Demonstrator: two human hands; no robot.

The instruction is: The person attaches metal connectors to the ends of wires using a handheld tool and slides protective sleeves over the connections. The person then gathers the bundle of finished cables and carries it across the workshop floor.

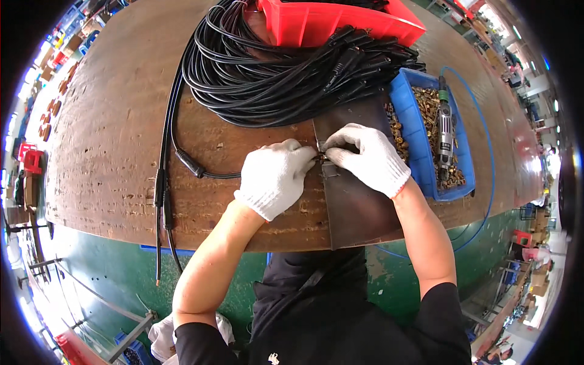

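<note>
Passable far left over brown wooden tabletop (103, 134), blocked ahead by coiled glossy black cables (231, 91) and (rightward) blue plastic bin (418, 140).

You can read no words or numbers here. The tool (446, 137) on the blue bin (421, 155) to your right has dark marks too small to make out; your black shirt (340, 328) bears a small white emblem (274, 359).
</note>
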